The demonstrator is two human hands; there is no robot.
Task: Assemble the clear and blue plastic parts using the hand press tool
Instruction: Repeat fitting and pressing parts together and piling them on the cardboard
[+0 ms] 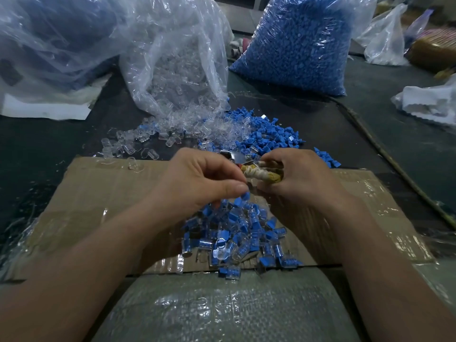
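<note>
Head view, middle of the frame: left hand point(197, 183) curled, thumb and forefinger pinching a small blue part point(244, 195) at the fingertips, just above a heap of assembled pieces point(237, 238). Too blurred to tell whether a clear shell sits on that part. Just to the right, right hand point(303, 176) clenched round the hand press tool point(261, 174), fingers wrapped over its pale, tape-bound handle, with the metal head point(235, 157) poking out toward the upper left between the two hands.

Heap resting on a taped sheet of cardboard point(98, 193) in the lower middle of the frame, blue inserts visible inside clear shells.

Beyond the hands, on the dark surface point(49, 144): loose clear parts point(148, 141) spilling from an open clear bag point(177, 70) at upper middle, and loose blue parts point(269, 134) just right of them, the two scatters touching. Further back, toward the upper right, a tall blue-filled bag point(301, 43) standing upright. Along the bottom edge, between the forearms, a woven sack point(222, 307) under clear film.
</note>
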